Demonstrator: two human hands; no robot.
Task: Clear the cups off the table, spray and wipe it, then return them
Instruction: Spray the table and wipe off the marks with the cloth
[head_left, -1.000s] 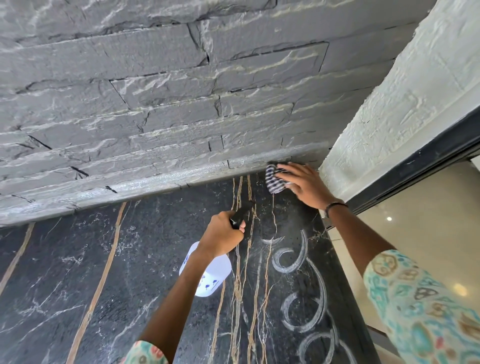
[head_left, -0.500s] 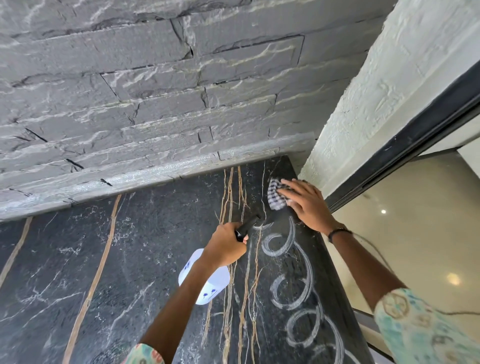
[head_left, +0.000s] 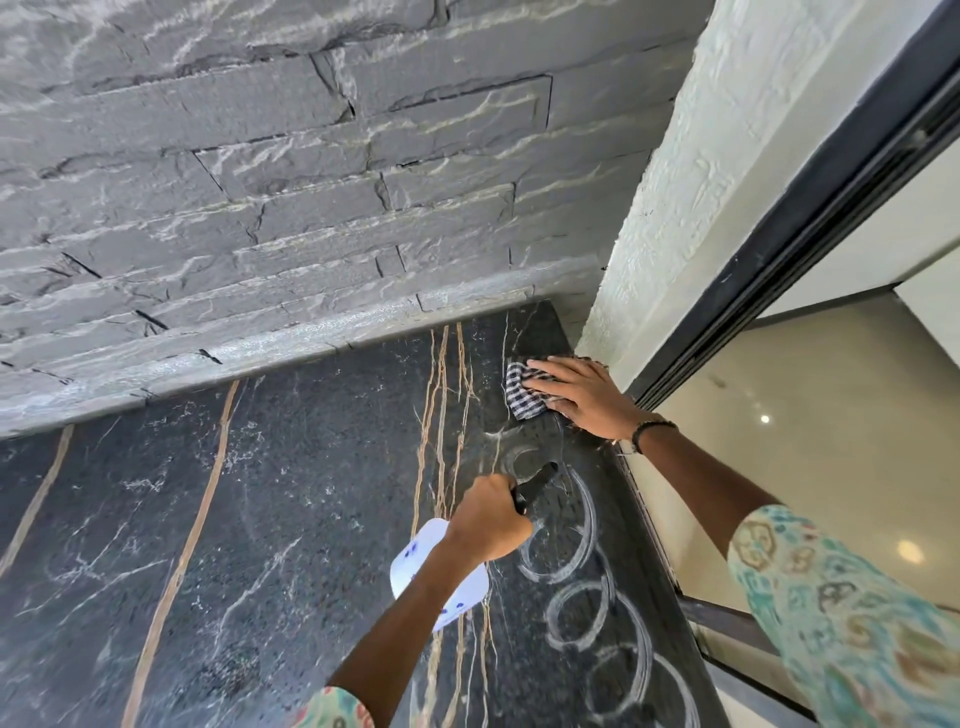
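- Head view, wiping stage: no cups anywhere on the counter (head_left: 260, 545), so clearing judged done; returning them judged the last step left.
- Looped wet streaks (head_left: 582, 545) trailing down the right strip of the dark stone, toward the near edge; judged wiped there, with the wide left part showing no such marks (possibly not yet reached).
- Right hand (head_left: 582, 395) pressing a checked cloth (head_left: 522, 397) flat near the far right corner, fingers straight and close together on top of it.
- Left hand (head_left: 488, 519) wrapped round the neck of a white spray bottle (head_left: 441, 577), fingers clamped on it, black nozzle pointing toward the cloth; bottle held above the stone, apart from the cloth.
- Edges: stone wall (head_left: 311, 182) closing the far side, pale plastered pillar (head_left: 701, 208) just beside the cloth hand, counter lip falling away to a glossy floor (head_left: 805, 441) on the right.
- Little room to push further into the corner; plenty of open stone leftward and back toward the body.
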